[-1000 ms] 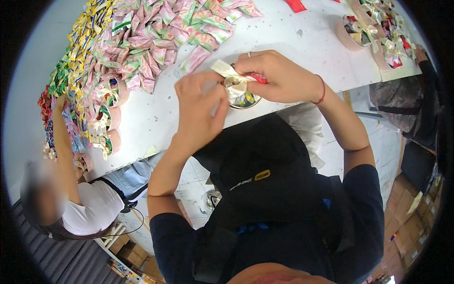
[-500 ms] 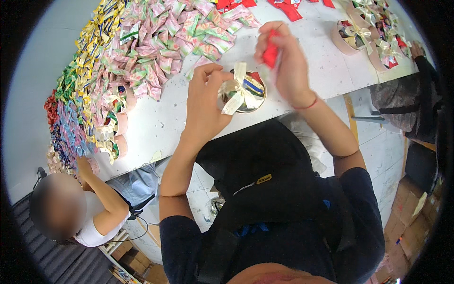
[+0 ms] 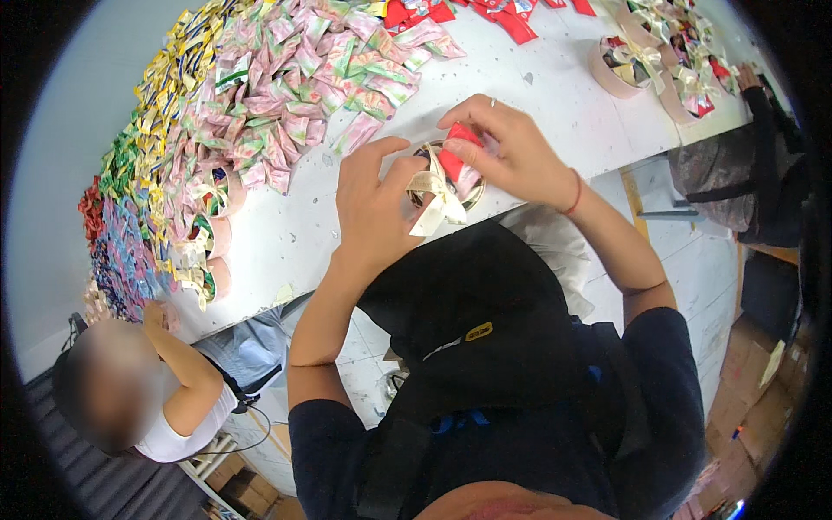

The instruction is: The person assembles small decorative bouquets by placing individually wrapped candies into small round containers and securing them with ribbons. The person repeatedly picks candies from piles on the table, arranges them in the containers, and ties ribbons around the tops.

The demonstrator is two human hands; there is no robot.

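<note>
A small round gift box [image 3: 475, 201] with a cream ribbon bow [image 3: 440, 198] stands at the table's near edge. My left hand [image 3: 373, 198] is curled round its left side, fingers and thumb at the rim and ribbon; the exact contact is partly hidden. Over the box's right half, my right hand [image 3: 511, 152] pinches a red packet [image 3: 455, 154] between thumb and fingers, low at the opening. Below the red packet shows something pale pink [image 3: 468, 182], partly covered by the hand. The box's other contents are mostly hidden.
Beyond my left hand lies a heap of pink-green packets [image 3: 303, 95], with yellow packets [image 3: 165, 104] farther left. Red packets [image 3: 511, 19] lie at the back. Ribboned boxes stand left [image 3: 221, 234] and right [image 3: 615, 80]. Co-workers sit at left [image 3: 186, 381] and right [image 3: 737, 169].
My right hand has come down and left with the red packet, from beside the box to over its opening. The bow now leans toward my left hand.
</note>
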